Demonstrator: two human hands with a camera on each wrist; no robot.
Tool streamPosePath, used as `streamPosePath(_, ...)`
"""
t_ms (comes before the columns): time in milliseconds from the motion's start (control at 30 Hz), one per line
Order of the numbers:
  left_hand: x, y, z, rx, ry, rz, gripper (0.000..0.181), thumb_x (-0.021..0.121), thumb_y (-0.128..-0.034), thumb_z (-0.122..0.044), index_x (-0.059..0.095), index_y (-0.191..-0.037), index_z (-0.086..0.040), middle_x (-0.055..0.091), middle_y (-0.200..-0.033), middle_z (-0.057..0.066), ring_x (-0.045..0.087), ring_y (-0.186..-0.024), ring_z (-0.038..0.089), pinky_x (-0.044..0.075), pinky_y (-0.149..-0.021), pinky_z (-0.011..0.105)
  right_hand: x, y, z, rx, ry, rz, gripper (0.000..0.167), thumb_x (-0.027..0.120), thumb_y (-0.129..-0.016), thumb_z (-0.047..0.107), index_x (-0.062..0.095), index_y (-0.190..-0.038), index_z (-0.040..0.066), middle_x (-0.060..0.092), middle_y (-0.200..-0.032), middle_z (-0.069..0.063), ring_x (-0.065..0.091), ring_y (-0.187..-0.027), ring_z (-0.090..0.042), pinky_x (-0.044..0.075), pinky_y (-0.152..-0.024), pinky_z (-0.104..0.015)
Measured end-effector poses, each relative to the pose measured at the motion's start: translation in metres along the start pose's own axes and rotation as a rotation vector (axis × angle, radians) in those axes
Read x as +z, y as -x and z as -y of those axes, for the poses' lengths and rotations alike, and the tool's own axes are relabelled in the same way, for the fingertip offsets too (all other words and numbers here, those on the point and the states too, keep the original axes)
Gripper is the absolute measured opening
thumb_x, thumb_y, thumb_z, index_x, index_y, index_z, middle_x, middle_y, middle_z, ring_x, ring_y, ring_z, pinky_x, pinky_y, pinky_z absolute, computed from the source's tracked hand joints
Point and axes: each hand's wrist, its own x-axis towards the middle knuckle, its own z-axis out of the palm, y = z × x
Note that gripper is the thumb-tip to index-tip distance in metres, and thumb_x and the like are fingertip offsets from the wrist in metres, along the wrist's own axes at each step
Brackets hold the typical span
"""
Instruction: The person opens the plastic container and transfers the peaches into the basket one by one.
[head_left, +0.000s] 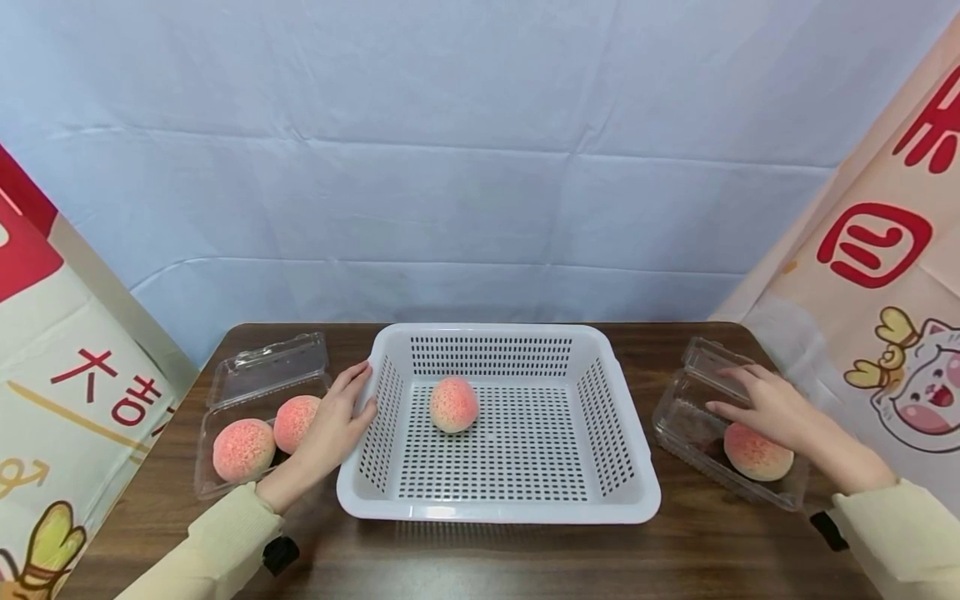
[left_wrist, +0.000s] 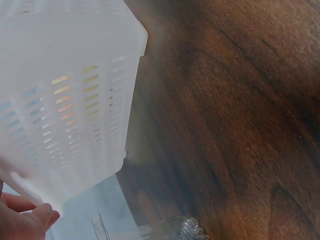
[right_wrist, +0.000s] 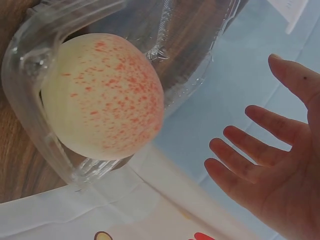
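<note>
The basket (head_left: pixel 498 510) is smooth, faintly glossy plastic; the boxes (head_left: pixel 678 408) are clear, shiny plastic. The peaches (right_wrist: pixel 105 95) look matt. The surface (head_left: pixel 450 571) shows grained, low-sheen wood, the backdrop (head_left: pixel 465 208) creased matt cloth.

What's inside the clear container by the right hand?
One peach, at the near end of the container. The right hand covers part of it in the head view; what's directly beneath the peach is hidden.
</note>
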Motion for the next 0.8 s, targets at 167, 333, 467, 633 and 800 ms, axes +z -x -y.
streamPosePath(167, 0.000, 0.000, 0.000, -0.003, 0.005, 0.001, 0.051, 0.053, -0.0873, -0.009, 0.038, -0.132, 0.012, 0.035, -0.138, 0.020, 0.041, -0.121, 0.035, 0.040, -0.093, 0.049, 0.002, 0.002, -0.001, 0.009, -0.005, -0.003, 0.059, 0.064, -0.083, 0.033, 0.050, -0.117, -0.013, 0.044, -0.116, -0.038, 0.043, -0.103, -0.053, 0.037, -0.080, -0.061)
streamPosePath(333, 0.000, 0.001, -0.001, -0.006, 0.011, 0.000, 0.051, 0.053, -0.0872, -0.009, 0.039, -0.131, 0.012, 0.035, -0.138, 0.020, 0.041, -0.120, 0.035, 0.040, -0.092, 0.049, 0.002, 0.004, -0.003, 0.009, -0.009, -0.009, 0.060, 0.064, -0.083, 0.034, 0.050, -0.117, -0.013, 0.045, -0.116, -0.038, 0.043, -0.103, -0.053, 0.037, -0.080, -0.061)
streamPosePath(467, -0.001, 0.001, -0.001, -0.006, 0.013, -0.002, 0.051, 0.053, -0.0872, -0.009, 0.039, -0.131, 0.012, 0.035, -0.138, 0.020, 0.041, -0.120, 0.035, 0.040, -0.092, 0.049, 0.004, 0.006, -0.005, 0.016, -0.008, -0.008, 0.059, 0.064, -0.083, 0.033, 0.050, -0.117, -0.013, 0.046, -0.116, -0.037, 0.042, -0.103, -0.053, 0.036, -0.080, -0.062)
streamPosePath(633, -0.001, 0.001, -0.001, -0.001, 0.012, -0.003, 0.051, 0.053, -0.0871, -0.009, 0.039, -0.131, 0.012, 0.035, -0.138, 0.021, 0.042, -0.120, 0.035, 0.042, -0.090, 0.049, 0.007, 0.009, -0.008, 0.019, -0.006, -0.011, 0.058, 0.064, -0.083, 0.032, 0.050, -0.116, -0.014, 0.047, -0.114, -0.038, 0.043, -0.102, -0.054, 0.037, -0.080, -0.061)
streamPosePath(800, -0.001, 0.001, -0.002, 0.005, 0.010, -0.006, 0.051, 0.053, -0.0871, -0.009, 0.038, -0.131, 0.012, 0.035, -0.138, 0.021, 0.041, -0.120, 0.035, 0.040, -0.091, 0.049, 0.010, 0.013, -0.011, 0.026, -0.023, -0.010, 0.060, 0.063, -0.083, 0.032, 0.049, -0.115, -0.016, 0.047, -0.113, -0.038, 0.043, -0.102, -0.054, 0.037, -0.080, -0.060)
